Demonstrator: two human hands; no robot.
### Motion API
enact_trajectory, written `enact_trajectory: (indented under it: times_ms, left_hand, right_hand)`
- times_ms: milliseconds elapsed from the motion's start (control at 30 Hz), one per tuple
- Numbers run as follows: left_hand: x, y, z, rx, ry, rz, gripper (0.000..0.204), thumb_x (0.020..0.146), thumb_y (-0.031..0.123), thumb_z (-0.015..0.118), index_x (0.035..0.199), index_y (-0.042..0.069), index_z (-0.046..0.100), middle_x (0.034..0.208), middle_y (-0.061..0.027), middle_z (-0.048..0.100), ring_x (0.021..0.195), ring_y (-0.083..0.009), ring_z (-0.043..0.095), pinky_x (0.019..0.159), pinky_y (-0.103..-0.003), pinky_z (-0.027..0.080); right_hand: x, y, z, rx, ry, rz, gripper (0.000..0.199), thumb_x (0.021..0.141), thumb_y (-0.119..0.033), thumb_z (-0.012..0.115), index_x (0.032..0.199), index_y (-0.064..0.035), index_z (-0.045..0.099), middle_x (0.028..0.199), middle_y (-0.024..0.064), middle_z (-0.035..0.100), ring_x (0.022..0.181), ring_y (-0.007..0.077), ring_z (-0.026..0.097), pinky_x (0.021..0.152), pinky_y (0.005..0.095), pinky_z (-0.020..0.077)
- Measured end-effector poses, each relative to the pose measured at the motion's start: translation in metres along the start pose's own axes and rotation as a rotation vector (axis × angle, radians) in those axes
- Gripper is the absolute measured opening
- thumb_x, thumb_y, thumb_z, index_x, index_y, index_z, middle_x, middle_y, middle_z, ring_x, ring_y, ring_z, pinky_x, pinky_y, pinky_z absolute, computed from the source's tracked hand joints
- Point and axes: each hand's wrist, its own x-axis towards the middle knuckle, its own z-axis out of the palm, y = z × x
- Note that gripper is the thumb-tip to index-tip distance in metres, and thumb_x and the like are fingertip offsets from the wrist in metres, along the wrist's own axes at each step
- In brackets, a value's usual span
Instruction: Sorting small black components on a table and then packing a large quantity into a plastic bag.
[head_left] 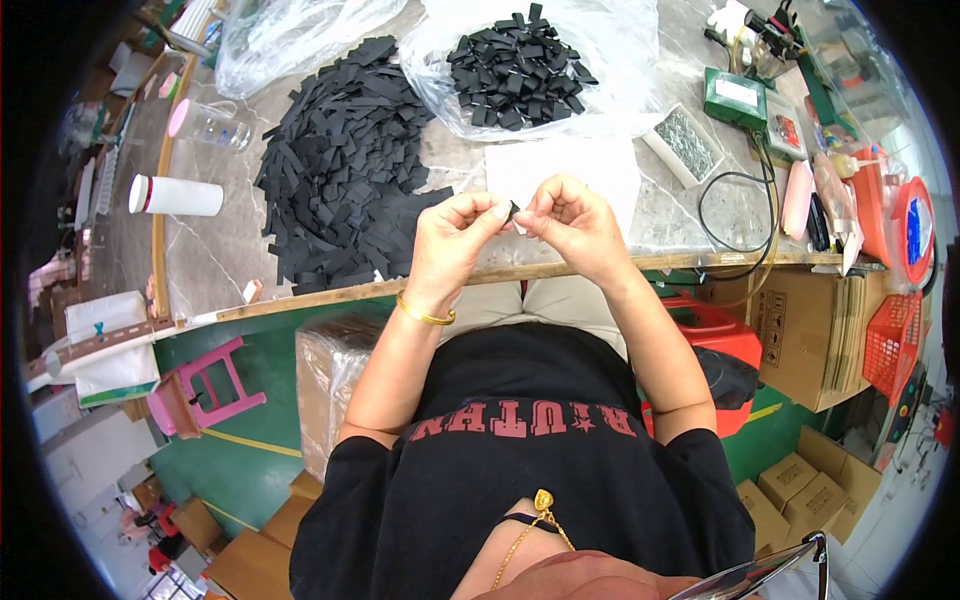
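1. Fingers (484,214) of the left hand (443,248) are pinched closed on a small black piece (514,209), held just above the near edge of the table (215,262).
2. Thumb and forefinger of the right hand (583,232) are also pinched together, at the piece's right edge; the fingertips cover much of it, so its full shape cannot be told.
3. A pale bit (520,229) shows below the piece, too small to identify.
4. The white sheet (560,160) beyond is partly hidden by the right hand.
5. To the left, black strips (345,160) overlap in a heap, most covering one another.
6. Farther back, black pieces (518,72) lie piled on a clear plastic bag (424,84), which the upper edge cuts off.
7. At right, a tray (667,164) holds small metallic parts (690,143), too fine to make out singly.
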Motion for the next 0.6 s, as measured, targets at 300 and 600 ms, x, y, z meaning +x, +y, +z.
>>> enact_trajectory:
  times_ms: [300,600]
  left_hand:
    - [-0.0015,0.0012,0.0013,0.014,0.005,0.021,0.012,0.081,0.011,0.06,0.086,0.0,0.062,0.076,-0.0015,0.06,0.068,-0.0069,0.055,0.065,-0.019,0.043]
    - [-0.0005,0.0056,-0.0012,0.008,-0.031,-0.038,0.013,0.079,0.009,0.062,0.085,-0.002,0.062,0.074,-0.004,0.061,0.067,-0.0074,0.055,0.063,-0.019,0.044]
  right_hand:
    - [0.0006,-0.0038,-0.0034,-0.006,-0.04,-0.005,0.015,0.077,0.001,0.061,0.076,-0.0055,0.047,0.073,-0.0033,0.049,0.065,0.0021,0.046,0.057,0.0164,0.0394]
    - [-0.0007,-0.0017,-0.0002,0.107,-0.027,-0.013,0.016,0.077,0.002,0.06,0.075,-0.0061,0.047,0.073,-0.0023,0.05,0.066,0.0027,0.048,0.057,0.0166,0.0406]
